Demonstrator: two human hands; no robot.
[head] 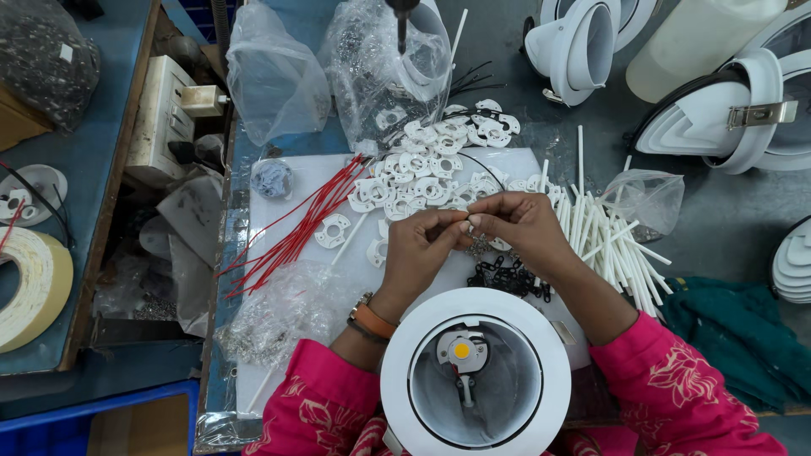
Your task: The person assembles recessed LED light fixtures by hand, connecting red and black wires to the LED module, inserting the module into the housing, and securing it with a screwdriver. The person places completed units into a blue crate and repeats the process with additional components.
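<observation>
My left hand (420,247) and my right hand (517,222) meet fingertip to fingertip over a white sheet (279,338), pinching a tiny part between them that is too small to identify. Just under them lies a clump of small black parts (507,276). A round white lamp housing (475,372) with a yellow LED chip at its centre sits close to my body, below my wrists. A pile of flat white plastic holders (427,169) lies beyond my hands. Red wires (296,230) fan out to the left, and white sleeve tubes (610,241) are heaped to the right.
Clear plastic bags (274,76) stand at the back. More white lamp housings (583,46) sit at the top right. A bag of small metal parts (283,317) lies at lower left. A tape roll (29,287) rests on the left bench, a green cloth (735,338) at right.
</observation>
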